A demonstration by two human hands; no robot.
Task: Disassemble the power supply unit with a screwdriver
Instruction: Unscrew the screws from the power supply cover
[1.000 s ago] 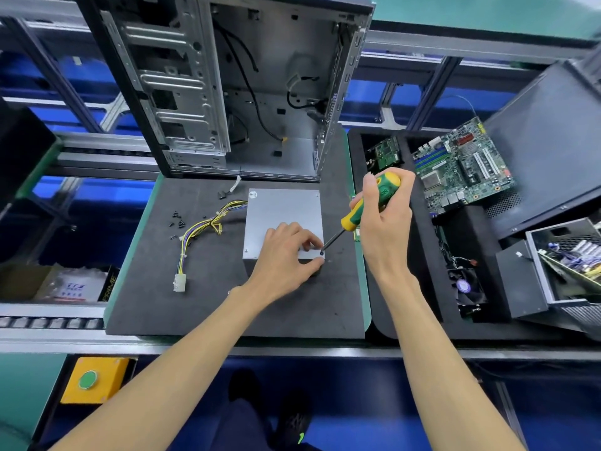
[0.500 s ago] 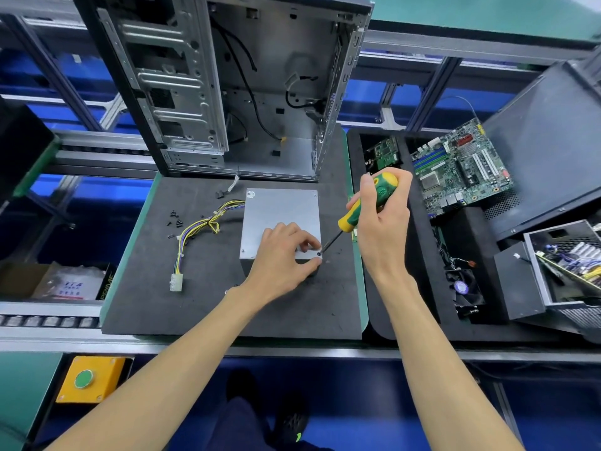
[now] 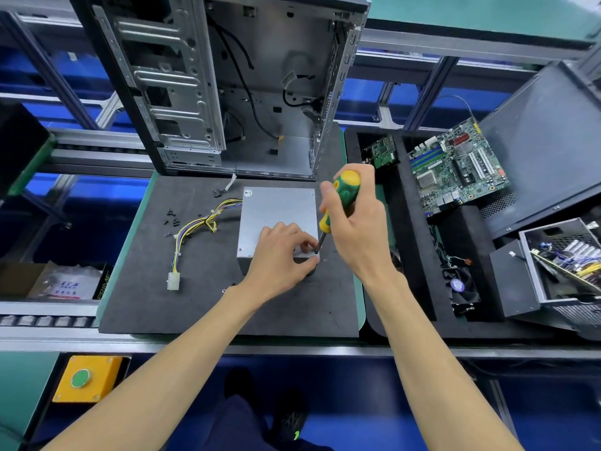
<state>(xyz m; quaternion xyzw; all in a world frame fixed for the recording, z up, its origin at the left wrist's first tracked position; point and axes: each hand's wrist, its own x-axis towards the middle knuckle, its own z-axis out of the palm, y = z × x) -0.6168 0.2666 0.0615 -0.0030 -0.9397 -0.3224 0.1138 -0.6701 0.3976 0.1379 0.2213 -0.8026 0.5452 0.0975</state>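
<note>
PSU out of the tower already, sitting flat on the black foam mat just in front of the open PC case, grey lid facing up. Wiring harness trailing off its left side, white connector lying on the mat further left and nearer the camera.

Progress, judging by what shows: early-to-middle at best. Lid still on and flush. Screws visible at the far-right and near-left corners of the PSU lid, so probably not touched yet. Far-left corner partly under a round sticker, can't say. Small pile of black screws well left of the PSU, past the harness, could be from the case or from this box, no way to tell.

Right now working the near-right corner. Right hand wrapped around the green and yellow screwdriver, shaft angled down with the tip sitting on that corner screw. Left hand resting on the near part of the lid, fingers curled, fingertip and thumb closing in around the screw spot by the tip, looks like steadying the bit or pinching the screw. Too small to tell which.

Still left, as a guess: finish this screw, do the other corners, lift the lid, then whatever's inside. Motherboard and another opened unit parked off to the right of the PSU.
</note>
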